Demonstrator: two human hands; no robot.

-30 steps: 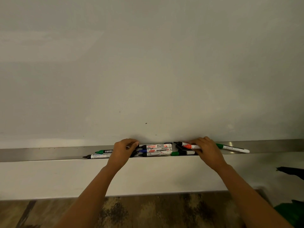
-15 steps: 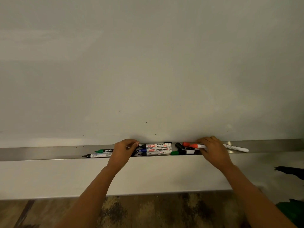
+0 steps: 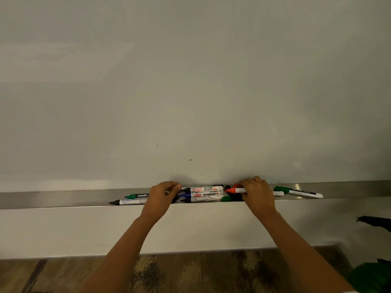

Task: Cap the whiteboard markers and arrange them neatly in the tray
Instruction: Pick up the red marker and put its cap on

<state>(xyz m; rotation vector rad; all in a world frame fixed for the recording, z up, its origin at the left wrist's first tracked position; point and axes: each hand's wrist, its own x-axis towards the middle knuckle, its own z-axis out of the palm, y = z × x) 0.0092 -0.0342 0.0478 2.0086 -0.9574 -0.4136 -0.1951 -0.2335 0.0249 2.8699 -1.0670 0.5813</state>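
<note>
Both hands reach into the metal tray (image 3: 63, 197) that runs under the whiteboard (image 3: 190, 81). The left hand (image 3: 161, 194) rests with curled fingers on the left end of three markers (image 3: 204, 193) that lie side by side at the middle of the tray; I cannot tell if it grips one of them. The right hand (image 3: 257, 192) is closed around a red marker (image 3: 234, 190), whose uncapped tip points left. Under this hand lie a green cap (image 3: 226, 199) and some black pieces. Toward the left end of the tray lie a green camlin marker (image 3: 137, 196) and a black-tipped marker (image 3: 129, 201), both without caps. Toward the right end lies a capped green marker (image 3: 298, 191), a little tilted.
</note>
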